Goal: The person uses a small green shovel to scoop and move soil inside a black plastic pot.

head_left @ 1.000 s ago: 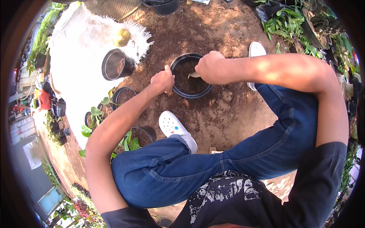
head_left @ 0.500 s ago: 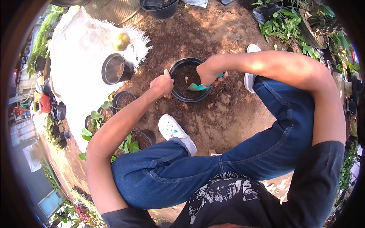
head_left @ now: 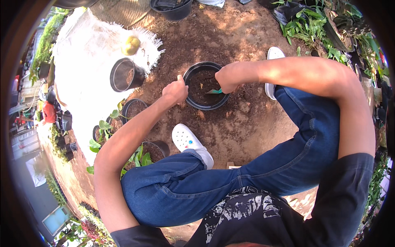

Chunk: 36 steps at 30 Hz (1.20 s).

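A round black pot [head_left: 204, 108] with dark soil [head_left: 198, 89] in it stands on the ground in front of me. My left hand [head_left: 177, 89] is closed on the pot's left rim, thumb pointing up. At the right rim, my right hand [head_left: 228, 77] is wrapped round the handle of a green hand trowel [head_left: 214, 91]. The trowel's blade slants into the soil, its tip partly hidden there. Most of the handle is covered by my fist. A small yellowish leaf [head_left: 201, 86] lies on the soil.
To the left, an empty-looking black pot [head_left: 121, 75] and a round yellow-green fruit [head_left: 131, 45] sit on a white woven sheet [head_left: 88, 53]. Potted leafy plants [head_left: 142, 158] crowd my left knee. Beyond stands a black tub [head_left: 175, 11]. Greenery [head_left: 308, 31] fills the far right.
My right hand has turned and shifted slightly, and the trowel blade has gone deeper into the soil, with less of it showing. The left hand stays on the rim.
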Motion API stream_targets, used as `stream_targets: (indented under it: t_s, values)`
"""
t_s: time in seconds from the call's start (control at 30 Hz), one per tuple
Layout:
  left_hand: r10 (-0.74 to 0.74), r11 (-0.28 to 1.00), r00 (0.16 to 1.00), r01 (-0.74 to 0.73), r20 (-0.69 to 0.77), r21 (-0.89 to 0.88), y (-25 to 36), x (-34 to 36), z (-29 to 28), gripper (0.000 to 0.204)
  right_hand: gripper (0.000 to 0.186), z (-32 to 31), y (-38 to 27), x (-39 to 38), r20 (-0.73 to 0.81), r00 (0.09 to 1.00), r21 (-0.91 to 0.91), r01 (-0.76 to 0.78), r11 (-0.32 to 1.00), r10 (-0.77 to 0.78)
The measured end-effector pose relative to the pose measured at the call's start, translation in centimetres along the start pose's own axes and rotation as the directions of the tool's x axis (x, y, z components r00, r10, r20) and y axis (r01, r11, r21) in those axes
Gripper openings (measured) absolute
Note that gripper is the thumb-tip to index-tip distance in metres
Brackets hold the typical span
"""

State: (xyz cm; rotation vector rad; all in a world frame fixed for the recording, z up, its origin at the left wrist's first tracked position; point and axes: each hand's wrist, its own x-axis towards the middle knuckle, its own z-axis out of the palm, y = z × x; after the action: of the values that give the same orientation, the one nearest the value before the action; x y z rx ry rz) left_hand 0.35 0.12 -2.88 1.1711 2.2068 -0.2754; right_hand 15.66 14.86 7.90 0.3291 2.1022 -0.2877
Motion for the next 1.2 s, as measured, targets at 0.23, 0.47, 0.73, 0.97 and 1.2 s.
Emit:
stream_targets:
  t_s: [0.23, 0.47, 0.73, 0.97, 1.2]
  values:
    - [-0.012, 0.999, 1.000, 0.013, 0.022, -0.032, -0.6, -0.2, 0.0, 0.043, 0.033, -0.2, -1.0, -2.5, -0.208, 0.963, -0.333, 0.098, 0.938, -0.174]
    - [-0.004, 1.000, 1.000, 0.004, -0.013, 0.014, 0.0, -0.4, -0.3, 0.044, 0.032, 0.3, -1.0, -2.3, -0.203, 0.961, -0.294, 0.125, 0.947, -0.190]
    - [-0.028, 0.999, 0.999, 0.030, 0.044, -0.040, 0.4, -0.8, -0.8, 0.046, 0.023, 0.6, -1.7, 0.1, 0.033, 0.990, -0.094, 0.141, 0.986, -0.138]
    - [0.018, 1.000, 0.999, -0.018, -0.033, 0.011, -0.2, -0.3, -0.2, 0.041, 0.024, 0.1, 0.5, 0.3, -0.185, 0.973, -0.175, 0.108, 0.979, -0.140]
    - [0.008, 1.000, 1.000, -0.008, -0.030, -0.006, -0.5, -0.3, 0.1, 0.040, 0.029, 0.4, -1.2, -2.8, -0.213, 0.964, -0.282, 0.097, 0.954, -0.161]
